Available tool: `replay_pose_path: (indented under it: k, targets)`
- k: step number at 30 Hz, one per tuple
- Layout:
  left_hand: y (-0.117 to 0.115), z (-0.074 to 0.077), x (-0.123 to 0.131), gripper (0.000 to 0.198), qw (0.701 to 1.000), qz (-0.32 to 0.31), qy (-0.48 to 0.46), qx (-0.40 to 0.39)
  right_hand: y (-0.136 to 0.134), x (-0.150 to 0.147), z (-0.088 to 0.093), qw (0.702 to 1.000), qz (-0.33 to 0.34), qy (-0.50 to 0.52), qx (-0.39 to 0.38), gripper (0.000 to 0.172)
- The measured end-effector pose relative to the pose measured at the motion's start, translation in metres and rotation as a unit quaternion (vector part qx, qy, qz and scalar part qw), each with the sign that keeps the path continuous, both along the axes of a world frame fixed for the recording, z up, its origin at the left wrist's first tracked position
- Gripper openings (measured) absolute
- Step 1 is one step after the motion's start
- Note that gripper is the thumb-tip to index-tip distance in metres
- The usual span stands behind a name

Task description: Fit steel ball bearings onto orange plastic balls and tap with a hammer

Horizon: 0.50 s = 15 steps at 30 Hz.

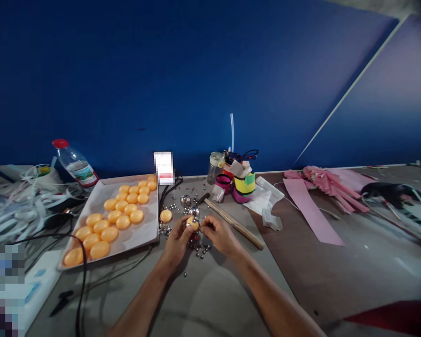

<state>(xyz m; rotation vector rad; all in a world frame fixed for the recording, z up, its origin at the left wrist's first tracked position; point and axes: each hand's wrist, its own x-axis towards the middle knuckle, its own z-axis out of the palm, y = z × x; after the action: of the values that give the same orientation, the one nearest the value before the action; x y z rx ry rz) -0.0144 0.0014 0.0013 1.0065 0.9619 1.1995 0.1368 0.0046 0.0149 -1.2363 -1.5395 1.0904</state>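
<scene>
Centrally, below the middle of the frame, the left hand (177,241) is closed, thumb and fingertips gripping an orange ball (192,223), part of which they hide. The right hand (219,234) is just beside it, fingers bent and drawn inward; from here I cannot tell how nearly their tips meet or whether they pinch anything. Silver beads (202,251) lie scattered around both hands. Left of the ball sits a second orange ball (166,216); above right, a hammer's wooden handle (235,224) slants toward lower right. Outward, at left, a paper-lined tray (140,236) bears rows of orange balls (123,222), with a red-capped bottle (79,171) leaning behind. Right of center stands a yellow-and-magenta container (244,188); farther right lie pink strips (315,215).
</scene>
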Motion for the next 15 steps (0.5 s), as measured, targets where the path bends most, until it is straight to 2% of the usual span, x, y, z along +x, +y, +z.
replay_pose_path:
  k: [5,9,12,15]
  targets:
    - [-0.002,0.007,0.004,0.044,1.0,0.013,0.016,0.002,0.0,-0.002,-0.002,1.0,-0.008,-0.017,0.001,0.009]
    - [-0.003,0.004,0.005,0.043,1.0,0.001,0.009,0.007,0.001,-0.003,-0.004,0.999,-0.03,-0.026,0.011,0.009]
    - [-0.001,0.002,0.001,0.043,0.999,0.007,-0.031,-0.005,0.003,0.002,-0.003,1.0,-0.018,-0.014,-0.017,0.009]
    - [0.003,0.003,-0.005,0.039,0.995,0.045,-0.084,-0.012,0.006,0.011,-0.002,0.999,0.013,-0.037,-0.022,0.011]
